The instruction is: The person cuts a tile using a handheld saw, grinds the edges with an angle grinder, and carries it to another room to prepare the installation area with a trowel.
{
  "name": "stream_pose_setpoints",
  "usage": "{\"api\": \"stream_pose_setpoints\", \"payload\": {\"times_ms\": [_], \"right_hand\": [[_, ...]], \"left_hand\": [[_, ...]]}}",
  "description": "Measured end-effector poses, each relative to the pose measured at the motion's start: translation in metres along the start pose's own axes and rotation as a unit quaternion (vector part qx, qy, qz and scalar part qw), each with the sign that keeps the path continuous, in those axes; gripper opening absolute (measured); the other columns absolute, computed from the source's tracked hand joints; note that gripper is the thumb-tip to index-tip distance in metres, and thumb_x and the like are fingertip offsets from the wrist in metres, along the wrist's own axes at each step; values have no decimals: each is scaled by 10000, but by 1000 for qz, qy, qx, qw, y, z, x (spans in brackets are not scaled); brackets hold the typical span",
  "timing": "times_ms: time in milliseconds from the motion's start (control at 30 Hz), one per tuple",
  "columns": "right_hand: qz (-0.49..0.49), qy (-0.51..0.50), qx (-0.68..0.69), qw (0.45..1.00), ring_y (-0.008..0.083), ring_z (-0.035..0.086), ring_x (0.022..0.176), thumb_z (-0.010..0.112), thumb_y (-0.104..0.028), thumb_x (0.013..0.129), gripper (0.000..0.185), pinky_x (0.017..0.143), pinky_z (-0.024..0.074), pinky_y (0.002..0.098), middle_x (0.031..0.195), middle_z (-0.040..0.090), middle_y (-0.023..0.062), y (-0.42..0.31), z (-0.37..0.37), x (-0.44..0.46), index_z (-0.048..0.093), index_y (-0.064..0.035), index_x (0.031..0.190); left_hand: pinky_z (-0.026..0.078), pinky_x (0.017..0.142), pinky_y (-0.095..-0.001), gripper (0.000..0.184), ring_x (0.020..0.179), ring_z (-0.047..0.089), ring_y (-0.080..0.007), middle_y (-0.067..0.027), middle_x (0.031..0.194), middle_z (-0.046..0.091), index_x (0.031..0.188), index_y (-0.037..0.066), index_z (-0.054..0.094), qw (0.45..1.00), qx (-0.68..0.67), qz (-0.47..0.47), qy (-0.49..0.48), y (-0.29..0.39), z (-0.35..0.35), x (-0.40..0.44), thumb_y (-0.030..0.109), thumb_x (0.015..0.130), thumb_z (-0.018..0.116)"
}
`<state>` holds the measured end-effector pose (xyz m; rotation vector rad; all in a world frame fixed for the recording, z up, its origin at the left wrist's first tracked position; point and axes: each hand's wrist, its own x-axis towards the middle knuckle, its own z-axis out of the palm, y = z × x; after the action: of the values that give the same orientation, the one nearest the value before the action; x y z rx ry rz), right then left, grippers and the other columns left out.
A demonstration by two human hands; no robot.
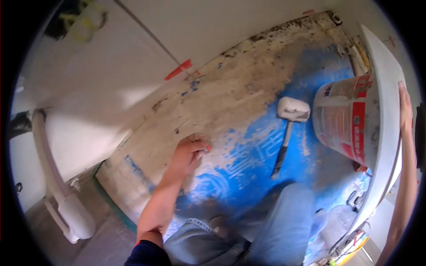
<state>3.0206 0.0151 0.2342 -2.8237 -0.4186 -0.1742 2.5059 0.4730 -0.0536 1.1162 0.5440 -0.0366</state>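
Note:
My left hand point(188, 153) is closed in a pinch above the floor sheet, left of the middle. A small red piece point(207, 148) shows at its fingertips, too small to name for certain. At the far right, my right hand point(404, 108) grips the edge of a white panel point(385, 66), which stands tilted; part of the hand is hidden. A rubber mallet point(293, 109) with a white head and black grip lies on the blue, dirt-covered sheet point(266, 133). Beside it, against the panel, is a bucket point(339, 115) with red and white labelling.
A pale wall point(133, 53) with red tape point(179, 69) on its seam runs along the far side. A white pipe point(57, 177) stands at the left. My bent knee point(288, 213) is near the mallet. Cluttered items, including a yellow one point(355, 252), lie at the lower right.

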Motion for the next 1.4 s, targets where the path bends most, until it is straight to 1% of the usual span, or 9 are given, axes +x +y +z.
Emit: {"api": "stream_pose_setpoints", "payload": {"times_ms": [33, 167, 400, 767, 933, 1033, 1133, 1233, 1400], "right_hand": [[8, -4, 8, 1000, 281, 400, 1394, 392, -688, 938, 823, 1160, 265, 358, 1490, 453, 172, -4, 10, -8, 462, -55, 1459], [21, 126, -151, 980, 335, 436, 1366, 328, -774, 892, 908, 1136, 328, 434, 1488, 447, 194, 3, 18, -4, 450, -88, 1473], [-56, 20, -39, 997, 361, 585, 1189, 547, -346, 967, 543, 1033, 437, 401, 1318, 599, 227, -24, 1, -3, 542, 35, 1353], [-88, -10, -64, 994, 405, 568, 1182, 424, -309, 1013, 508, 1023, 434, 418, 1267, 585, 319, -34, -3, 5, 590, 114, 1239], [-144, -19, -122, 982, 430, 559, 1179, 442, -283, 1005, 496, 1014, 440, 434, 1259, 573, 345, -83, -24, -46, 580, 139, 1226], [-115, -12, -74, 990, 405, 581, 1158, 480, -276, 993, 484, 1020, 437, 425, 1251, 595, 318, -90, -25, -57, 574, 131, 1236], [-2, -92, 281, 955, 327, 557, 1204, 558, -233, 962, 475, 1047, 409, 419, 1322, 571, 240, -53, -16, -26, 546, 117, 1282], [87, -100, 393, 910, 325, 522, 1244, 578, -216, 953, 493, 1050, 404, 443, 1378, 527, 237, -67, -38, -50, 516, 98, 1328], [39, -146, 317, 936, 350, 384, 1367, 610, -341, 947, 656, 1125, 315, 471, 1510, 392, 193, -11, -81, -60, 403, 30, 1448]], "left_hand": [[515, 773, -299, 174, 809, 617, -196, -102, 923, 638, 1067, -30, 588, 973, -196, -112, 55, 7, 5, -9, -12, 893, 595], [505, 739, -284, 169, 792, 614, -168, -93, 903, 647, 1081, -30, 603, 988, -34, -46, 143, 18, 10, -17, 70, 944, 598], [503, 717, -263, 196, 801, 615, -139, -75, 891, 660, 1041, -15, 625, 981, -102, -19, 165, 7, -11, -24, 169, 980, 595], [475, 529, -280, 227, 585, 581, -164, -86, 808, 664, 950, 54, 585, 935, -74, -100, 333, -14, 1, -80, 257, 1026, 517], [594, 809, -375, 216, 911, 685, -291, -200, 1054, 660, 1075, -22, 529, 921, -180, -121, 324, -25, -5, -92, 163, 1050, 420], [540, 991, -439, 220, 1116, 625, -364, -255, 1216, 589, 1140, -57, 499, 925, -250, -104, 268, -11, -3, -93, 106, 1047, 384], [522, 1018, -452, 266, 1170, 594, -374, -267, 1251, 564, 1223, -94, 471, 927, -292, -68, 226, 6, 11, -97, 73, 1033, 387], [507, 1033, -456, 319, 1221, 565, -386, -280, 1304, 533, 1267, -118, 457, 927, -312, -39, 205, 22, 29, -105, 56, 1004, 408], [477, 1063, -417, 390, 1254, 541, -363, -270, 1347, 518, 1295, -123, 468, 944, -328, 19, 42, 54, 57, -124, -23, 918, 451]]}}
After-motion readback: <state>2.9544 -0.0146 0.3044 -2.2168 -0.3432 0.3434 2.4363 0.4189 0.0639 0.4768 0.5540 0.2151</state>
